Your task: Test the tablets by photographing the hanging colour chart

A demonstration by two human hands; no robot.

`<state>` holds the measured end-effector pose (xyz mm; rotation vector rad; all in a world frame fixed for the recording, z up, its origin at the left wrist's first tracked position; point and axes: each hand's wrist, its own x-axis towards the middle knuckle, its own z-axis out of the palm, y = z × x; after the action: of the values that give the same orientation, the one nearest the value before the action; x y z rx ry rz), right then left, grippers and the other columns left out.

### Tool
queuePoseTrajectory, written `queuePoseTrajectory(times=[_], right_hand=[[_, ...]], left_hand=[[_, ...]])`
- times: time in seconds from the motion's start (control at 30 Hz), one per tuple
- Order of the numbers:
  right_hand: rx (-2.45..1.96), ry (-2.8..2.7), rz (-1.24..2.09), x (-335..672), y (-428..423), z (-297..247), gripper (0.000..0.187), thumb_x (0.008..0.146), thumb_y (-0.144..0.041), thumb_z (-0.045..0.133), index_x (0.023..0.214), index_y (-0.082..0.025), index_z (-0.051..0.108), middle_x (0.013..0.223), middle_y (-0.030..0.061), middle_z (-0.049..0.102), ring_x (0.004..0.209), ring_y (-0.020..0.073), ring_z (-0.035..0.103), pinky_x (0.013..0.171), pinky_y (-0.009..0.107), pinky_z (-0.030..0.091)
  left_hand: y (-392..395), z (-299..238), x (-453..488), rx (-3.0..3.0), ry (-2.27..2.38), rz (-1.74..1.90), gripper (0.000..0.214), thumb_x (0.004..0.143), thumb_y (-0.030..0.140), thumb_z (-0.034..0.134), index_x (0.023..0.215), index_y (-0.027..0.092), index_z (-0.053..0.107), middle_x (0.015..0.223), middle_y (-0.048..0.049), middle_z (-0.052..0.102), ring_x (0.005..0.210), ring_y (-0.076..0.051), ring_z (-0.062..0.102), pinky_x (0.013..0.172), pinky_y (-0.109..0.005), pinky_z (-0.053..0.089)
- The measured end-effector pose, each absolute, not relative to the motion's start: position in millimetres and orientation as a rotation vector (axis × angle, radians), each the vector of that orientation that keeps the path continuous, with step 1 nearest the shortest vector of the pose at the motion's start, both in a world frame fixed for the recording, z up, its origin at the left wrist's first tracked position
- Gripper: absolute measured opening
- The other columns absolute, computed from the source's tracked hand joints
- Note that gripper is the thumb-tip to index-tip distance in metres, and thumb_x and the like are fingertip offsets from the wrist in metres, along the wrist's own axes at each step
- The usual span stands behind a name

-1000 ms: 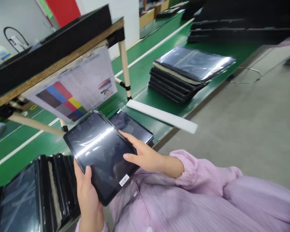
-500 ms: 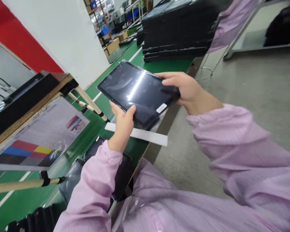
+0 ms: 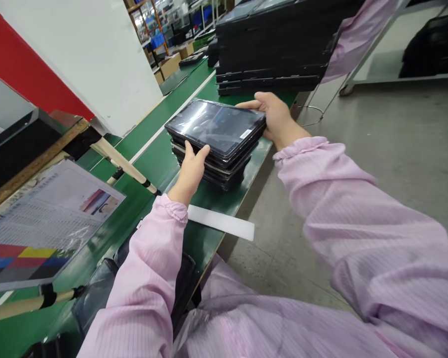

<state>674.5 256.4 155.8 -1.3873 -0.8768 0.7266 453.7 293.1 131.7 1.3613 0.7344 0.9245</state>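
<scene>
A black tablet [image 3: 214,125] wrapped in clear film, with a small white label near one corner, lies on top of a stack of similar wrapped tablets [image 3: 212,169] on the green bench. My left hand [image 3: 192,166] grips the tablet's near edge, thumb on the screen. My right hand [image 3: 274,117] holds its far right corner. Both arms are in pink striped sleeves.
A white strip [image 3: 222,222] lies on the green bench [image 3: 151,159] near its edge. A printed sheet with colour blocks [image 3: 41,228] hangs from a shelf at the left. Black trays [image 3: 272,44] are stacked at the far end. Grey floor lies to the right.
Both hands carried the tablet from my lap up and to the right, then lowered it onto the stack. The view swung right with it.
</scene>
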Motion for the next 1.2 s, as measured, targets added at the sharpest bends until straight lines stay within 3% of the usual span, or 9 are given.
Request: queuePoseTrajectory(times=[0.1,0.23,0.3,0.37,0.5,0.63,0.77,0.87,1.2], right_hand=[[-1.478,-0.862,0.141,652,235,134,0.049,0.106,-0.031,0.024,0.134,-0.007,0.056,0.136,0.0163,0.063,0.120,0.0145,0.061,0.106,0.029,0.043],[-1.451,-1.213,-0.526,584,193,86,0.050,0.101,-0.043,0.038,0.126,-0.009,0.064,0.123,0.0200,0.066,0.125,0.0287,0.057,0.111,0.044,0.039],[-1.474,-1.761,-0.290,551,180,53,0.044,0.096,-0.044,0.049,0.122,-0.015,0.069,0.122,0.0179,0.067,0.121,0.0308,0.060,0.109,0.047,0.042],[-1.624,-2.121,0.051,527,174,16,0.054,0.089,-0.049,0.058,0.133,-0.019,0.065,0.142,0.0193,0.056,0.132,0.0394,0.052,0.108,0.055,0.042],[-1.915,-2.261,0.338,507,173,-43,0.074,0.086,-0.055,0.059,0.152,-0.024,0.048,0.157,0.0209,0.039,0.143,0.0509,0.037,0.106,0.068,0.038],[-1.849,-2.018,0.184,483,179,-44,0.073,0.089,-0.057,0.054,0.150,-0.019,0.049,0.157,0.0230,0.038,0.144,0.0468,0.038,0.112,0.067,0.035],[-1.547,-2.014,0.603,420,201,-23,0.074,0.086,-0.061,0.058,0.147,-0.020,0.053,0.153,0.0166,0.047,0.140,0.0386,0.048,0.111,0.054,0.046],[-1.411,-1.890,1.010,368,221,-25,0.084,0.084,-0.061,0.061,0.155,-0.022,0.042,0.158,0.0116,0.044,0.140,0.0350,0.050,0.112,0.050,0.047],[-1.168,-1.466,1.465,348,216,-41,0.076,0.079,-0.052,0.074,0.146,-0.025,0.051,0.155,0.0064,0.049,0.145,0.0288,0.045,0.125,0.049,0.030]], left_hand=[[254,119,416,1.549,0.733,0.922,0.074,0.095,0.026,0.060,0.159,0.016,0.024,0.164,-0.0116,0.035,0.152,-0.025,0.032,0.125,-0.044,0.025],[171,104,329,1.980,0.625,0.524,0.056,0.095,0.037,0.058,0.148,0.020,0.049,0.144,-0.0145,0.059,0.135,-0.029,0.055,0.117,-0.047,0.041],[131,96,283,2.129,0.541,0.296,0.046,0.096,0.032,0.054,0.140,0.018,0.058,0.138,-0.0148,0.064,0.135,-0.029,0.054,0.117,-0.046,0.041],[97,85,241,2.176,0.626,0.201,0.041,0.097,0.030,0.052,0.133,0.015,0.063,0.133,-0.0163,0.066,0.135,-0.029,0.054,0.116,-0.045,0.043],[51,61,175,2.182,1.046,0.277,0.038,0.098,0.027,0.050,0.131,0.014,0.063,0.132,-0.0169,0.066,0.131,-0.028,0.057,0.113,-0.047,0.047],[32,39,129,2.374,1.571,0.344,0.048,0.095,0.025,0.055,0.142,0.014,0.054,0.150,-0.0195,0.053,0.145,-0.036,0.042,0.115,-0.057,0.043],[38,25,101,2.432,1.949,0.115,0.082,0.083,0.035,0.076,0.155,0.020,0.039,0.164,-0.0181,0.034,0.152,-0.048,0.021,0.117,-0.069,0.031],[46,18,91,2.467,1.993,-0.015,0.091,0.078,0.042,0.081,0.156,0.023,0.039,0.164,-0.0178,0.033,0.150,-0.051,0.025,0.117,-0.071,0.030],[27,10,64,2.627,1.900,-0.067,0.082,0.082,0.042,0.078,0.154,0.023,0.043,0.161,-0.0193,0.039,0.146,-0.050,0.035,0.115,-0.067,0.034]])
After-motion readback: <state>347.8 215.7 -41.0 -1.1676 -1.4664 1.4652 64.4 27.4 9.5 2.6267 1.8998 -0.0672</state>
